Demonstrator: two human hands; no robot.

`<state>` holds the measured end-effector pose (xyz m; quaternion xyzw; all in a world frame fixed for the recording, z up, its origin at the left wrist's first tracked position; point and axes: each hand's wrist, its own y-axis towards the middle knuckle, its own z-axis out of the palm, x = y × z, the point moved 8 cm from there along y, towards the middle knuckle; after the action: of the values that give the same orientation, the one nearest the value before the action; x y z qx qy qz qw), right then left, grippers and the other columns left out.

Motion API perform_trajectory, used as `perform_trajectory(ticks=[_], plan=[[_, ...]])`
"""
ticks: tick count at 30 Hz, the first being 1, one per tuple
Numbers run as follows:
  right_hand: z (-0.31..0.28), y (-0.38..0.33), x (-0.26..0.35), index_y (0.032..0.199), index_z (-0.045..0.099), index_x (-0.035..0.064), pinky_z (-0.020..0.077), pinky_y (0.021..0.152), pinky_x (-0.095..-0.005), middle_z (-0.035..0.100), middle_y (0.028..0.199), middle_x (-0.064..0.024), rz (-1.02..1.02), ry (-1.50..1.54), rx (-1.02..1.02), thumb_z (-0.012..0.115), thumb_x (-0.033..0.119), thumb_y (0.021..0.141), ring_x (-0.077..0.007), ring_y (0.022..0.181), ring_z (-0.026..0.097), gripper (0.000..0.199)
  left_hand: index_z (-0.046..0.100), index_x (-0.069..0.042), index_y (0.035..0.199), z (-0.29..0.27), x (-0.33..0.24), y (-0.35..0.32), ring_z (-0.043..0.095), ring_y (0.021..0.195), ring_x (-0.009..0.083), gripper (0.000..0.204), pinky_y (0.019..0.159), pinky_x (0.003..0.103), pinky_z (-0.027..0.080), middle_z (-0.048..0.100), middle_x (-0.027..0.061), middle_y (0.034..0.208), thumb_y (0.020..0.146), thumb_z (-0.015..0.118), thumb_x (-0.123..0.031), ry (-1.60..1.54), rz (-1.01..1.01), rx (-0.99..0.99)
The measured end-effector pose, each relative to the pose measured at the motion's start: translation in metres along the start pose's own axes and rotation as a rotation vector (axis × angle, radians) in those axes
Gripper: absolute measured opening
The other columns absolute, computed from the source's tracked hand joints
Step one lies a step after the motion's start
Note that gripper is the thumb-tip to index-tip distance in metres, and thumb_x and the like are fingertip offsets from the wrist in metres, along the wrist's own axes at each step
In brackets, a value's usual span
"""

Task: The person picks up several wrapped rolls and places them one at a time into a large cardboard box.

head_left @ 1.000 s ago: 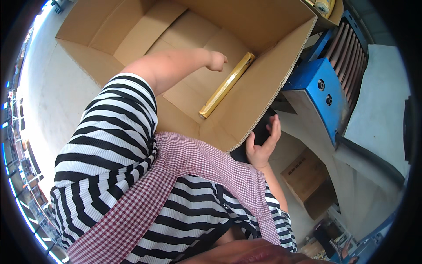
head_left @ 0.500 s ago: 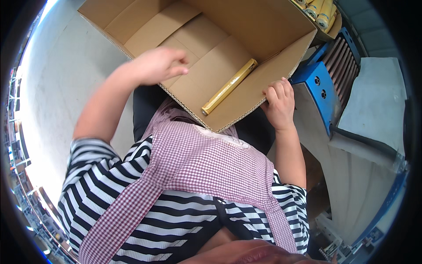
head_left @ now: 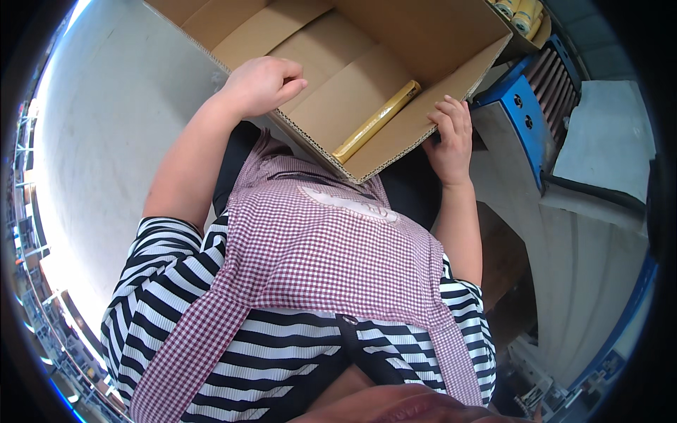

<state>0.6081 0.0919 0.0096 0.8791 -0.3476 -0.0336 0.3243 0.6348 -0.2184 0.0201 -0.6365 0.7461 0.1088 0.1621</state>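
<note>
An open cardboard box (head_left: 352, 77) stands tilted in front of me, one corner pointing toward my apron. Inside it a single slim tube in shiny yellow wrapping (head_left: 377, 121) lies along the right wall. My right hand (head_left: 451, 134) grips the box's right edge, fingers over the rim and thumb below on the outer side. Across the left rim reaches my left hand (head_left: 264, 84), its fingers curled closed and the thumb alongside. Whatever that hand might hold is hidden; nothing sticks out of it.
More yellow rolls (head_left: 525, 15) sit in another carton at the top right. Beside it is a blue-sided roller unit (head_left: 518, 106) with a white sheet (head_left: 606, 134) next to it. A pale grey surface (head_left: 120, 127) spreads on the left.
My left hand's fingers have curled in, and it has stopped swinging. The box and surroundings have shifted upward in view. My right hand stays on the box edge.
</note>
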Motion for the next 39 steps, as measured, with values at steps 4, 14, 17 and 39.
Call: perform_trajectory(ticks=[4, 14, 17, 39], plan=[[0.001, 0.002, 0.001, 0.098, 0.062, 0.0128, 0.0412, 0.113, -0.051, 0.063, 0.114, -0.0038, 0.012, 0.016, -0.005, 0.083, 0.004, 0.058, -0.0271, 0.125, 0.057, 0.046, 0.065, -0.007, 0.083, -0.003, 0.0, 0.001, 0.064, 0.079, 0.0351, 0.027, 0.069, 0.047, 0.05, 0.067, 0.0125, 0.079, 0.093, 0.059, -0.031, -0.011, 0.042, -0.072], [-0.009, 0.024, 0.005, 0.086, 0.059, 0.0125, 0.0423, 0.1, -0.0461, 0.061, 0.095, -0.0058, -0.083, -0.024, 0.077, 0.084, 0.012, 0.053, -0.0297, 0.103, 0.059, 0.041, 0.059, -0.005, 0.077, -0.009, -0.006, 0.007, 0.06, 0.078, 0.0368, 0.026, 0.071, 0.047, 0.048, 0.061, 0.0133, 0.076, 0.091, 0.061, -0.026, -0.043, 0.221, -0.253], [0.001, 0.035, 0.004, 0.09, 0.062, 0.012, 0.0427, 0.099, -0.0446, 0.06, 0.096, -0.0081, -0.051, -0.021, 0.282, 0.086, 0.016, 0.054, -0.033, 0.105, 0.057, 0.043, 0.058, -0.005, 0.076, -0.012, -0.011, 0.002, 0.059, 0.078, 0.0368, 0.024, 0.073, 0.046, 0.047, 0.06, 0.0131, 0.075, 0.09, 0.062, -0.024, -0.078, 0.227, -0.3], [-0.072, 0.16, -0.304, 0.137, 0.05, 0.0117, 0.0451, 0.106, -0.0524, 0.058, 0.136, -0.0142, 0.678, -0.77, 0.593, 0.079, 0.015, 0.074, -0.0367, 0.128, 0.055, 0.069, 0.064, -0.01, 0.084, -0.022, -0.006, -0.002, 0.062, 0.082, 0.0274, 0.014, 0.077, 0.04, 0.048, 0.065, 0.0041, 0.081, 0.085, 0.067, -0.024, -0.184, 0.204, -0.302]])
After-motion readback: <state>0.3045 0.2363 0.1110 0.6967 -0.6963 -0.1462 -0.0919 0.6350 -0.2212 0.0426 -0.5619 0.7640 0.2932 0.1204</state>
